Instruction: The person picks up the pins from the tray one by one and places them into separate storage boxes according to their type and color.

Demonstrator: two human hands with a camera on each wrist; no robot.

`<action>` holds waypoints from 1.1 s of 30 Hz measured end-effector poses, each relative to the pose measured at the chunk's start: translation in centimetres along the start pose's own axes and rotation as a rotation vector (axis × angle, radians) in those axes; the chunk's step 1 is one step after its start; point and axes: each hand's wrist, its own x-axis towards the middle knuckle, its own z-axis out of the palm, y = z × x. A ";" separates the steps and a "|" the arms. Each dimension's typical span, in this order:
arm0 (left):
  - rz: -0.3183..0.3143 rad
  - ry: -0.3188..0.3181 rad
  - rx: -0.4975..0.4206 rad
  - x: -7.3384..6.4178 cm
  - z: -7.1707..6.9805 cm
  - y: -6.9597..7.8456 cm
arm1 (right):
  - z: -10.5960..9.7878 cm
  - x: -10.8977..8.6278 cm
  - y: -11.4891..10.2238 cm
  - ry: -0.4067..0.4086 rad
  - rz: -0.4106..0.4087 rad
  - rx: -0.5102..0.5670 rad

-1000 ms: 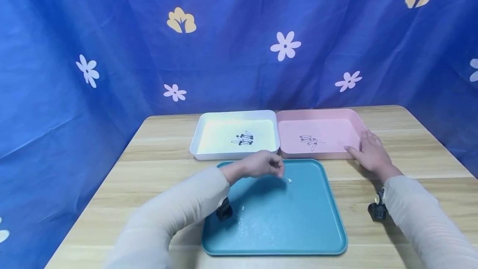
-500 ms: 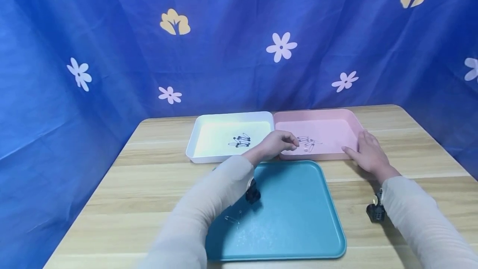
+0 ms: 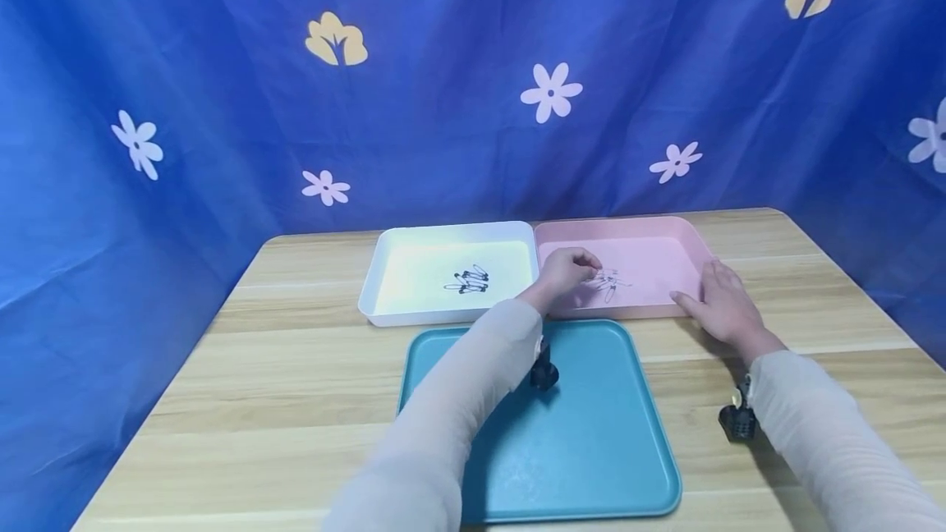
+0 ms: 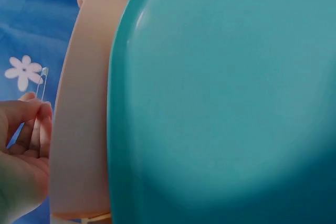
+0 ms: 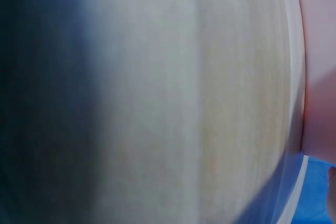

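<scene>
Over the left part of the pink tray (image 3: 665, 310), my left hand (image 3: 565, 273) pinches a silver safety pin (image 4: 45, 77) between thumb and fingertips. The left wrist view shows its head end sticking up from the fingers. Several safety pins (image 3: 609, 286) lie together in the pink tray, just beside the fingertips. My right hand (image 3: 727, 306) rests at the tray's front right corner, thumb at the front rim and fingers lying along the right side. Only a sliver of a finger (image 5: 332, 195) shows in the right wrist view.
A white tray (image 3: 373, 298) stands against the pink one on the left, with several black safety pins (image 3: 469, 279) in it. In front lies a teal tray (image 3: 661, 450), partly covered by my left sleeve (image 3: 443, 433). A blue flowered curtain (image 3: 443, 105) hangs behind the wooden table (image 3: 296, 368).
My left hand has moved from over the teal tray up and right to the pink tray, carrying the safety pin. My right hand has stayed at the pink tray's corner.
</scene>
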 end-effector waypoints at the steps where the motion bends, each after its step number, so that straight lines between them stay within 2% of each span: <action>1: -0.016 0.013 0.004 0.2 0.1 0.0 | 0.0 0.0 0.0 -0.003 0.004 0.004; 7: -0.136 0.081 -0.033 1.5 1.0 0.1 | -0.1 0.1 0.0 -0.003 0.012 0.008; 11: -0.175 0.119 0.023 2.1 1.8 -0.1 | -0.1 0.2 0.0 -0.005 0.009 0.000; 18: -0.186 0.172 0.120 2.5 3.0 -0.7 | 0.0 0.3 0.0 -0.013 0.014 -0.002; 27: -0.216 0.196 0.127 2.7 3.3 -0.5 | 0.1 0.2 0.0 -0.002 0.014 -0.003; 33: -0.232 0.179 0.118 3.0 3.3 -0.6 | 0.2 0.3 0.0 0.014 0.024 0.006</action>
